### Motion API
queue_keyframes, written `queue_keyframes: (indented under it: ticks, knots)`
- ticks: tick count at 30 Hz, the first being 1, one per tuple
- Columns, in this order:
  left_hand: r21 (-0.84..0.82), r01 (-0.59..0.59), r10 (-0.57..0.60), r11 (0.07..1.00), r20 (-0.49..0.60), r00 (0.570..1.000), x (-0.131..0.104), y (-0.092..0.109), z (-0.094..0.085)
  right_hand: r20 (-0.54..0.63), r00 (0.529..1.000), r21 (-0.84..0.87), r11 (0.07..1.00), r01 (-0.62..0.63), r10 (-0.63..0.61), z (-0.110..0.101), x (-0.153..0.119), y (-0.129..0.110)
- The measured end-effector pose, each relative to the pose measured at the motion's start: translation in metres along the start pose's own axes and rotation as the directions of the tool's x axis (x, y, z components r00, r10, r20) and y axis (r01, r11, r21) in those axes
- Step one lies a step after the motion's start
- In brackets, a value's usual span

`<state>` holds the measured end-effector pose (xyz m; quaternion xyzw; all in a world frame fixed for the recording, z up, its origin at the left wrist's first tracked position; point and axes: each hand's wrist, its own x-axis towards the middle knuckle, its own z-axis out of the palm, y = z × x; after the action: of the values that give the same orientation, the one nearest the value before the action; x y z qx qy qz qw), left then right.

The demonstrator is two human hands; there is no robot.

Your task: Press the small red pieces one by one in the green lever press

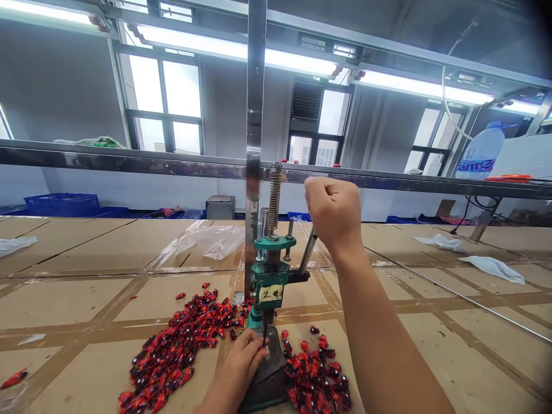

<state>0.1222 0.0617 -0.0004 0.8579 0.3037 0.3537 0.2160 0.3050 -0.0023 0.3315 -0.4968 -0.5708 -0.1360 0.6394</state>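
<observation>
A green hand press (270, 270) with a coil spring on top and a "2#" label stands in the middle. My right hand (334, 210) is a closed fist around the top of its metal lever (308, 253); the grip end is hidden inside the fist. Down at the dark press base (269, 376), my left hand (242, 359) has its fingers pinched together beside the tip of the thin punch (265, 333). What those fingers hold is too small to make out. Small red-and-black parts lie in a large pile (181, 339) left of the press and a smaller pile (318, 371) right of it.
Brown cardboard (172, 299) taped in panels covers the table. A metal post (255, 103) rises behind the press and meets a horizontal rail (181, 168). Clear plastic film (219, 240) lies behind. At right are white bags (494, 269), a thin rod (457, 292) and a large bottle (480, 150).
</observation>
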Motion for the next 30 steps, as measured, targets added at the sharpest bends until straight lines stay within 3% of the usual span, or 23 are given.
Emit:
queue_keyframes:
  ticks: [5,14,20,25,30]
  knots:
    - [-0.022,-0.016,0.017,1.000,0.037,0.999,0.000,-0.004,0.000,-0.033,0.999,-0.001,1.000,0.018,-0.018,0.005,0.002,0.006]
    - [-0.029,-0.033,0.034,0.999,0.028,0.999,-0.001,-0.022,0.014,0.068,0.991,-0.069,0.992,-0.109,0.113,0.033,0.041,0.030]
    - [0.093,0.009,-0.015,0.996,0.061,0.998,0.005,-0.020,0.017,0.157,0.967,-0.111,0.977,-0.184,0.200,0.054,0.060,0.053]
    - [0.146,0.067,-0.094,0.987,0.188,0.978,0.010,0.004,-0.005,0.162,0.959,-0.146,0.967,-0.211,0.233,0.059,0.063,0.059]
    - [0.157,0.062,-0.091,0.986,0.186,0.978,0.011,0.036,-0.036,0.170,0.959,-0.129,0.970,-0.207,0.228,0.058,0.062,0.061]
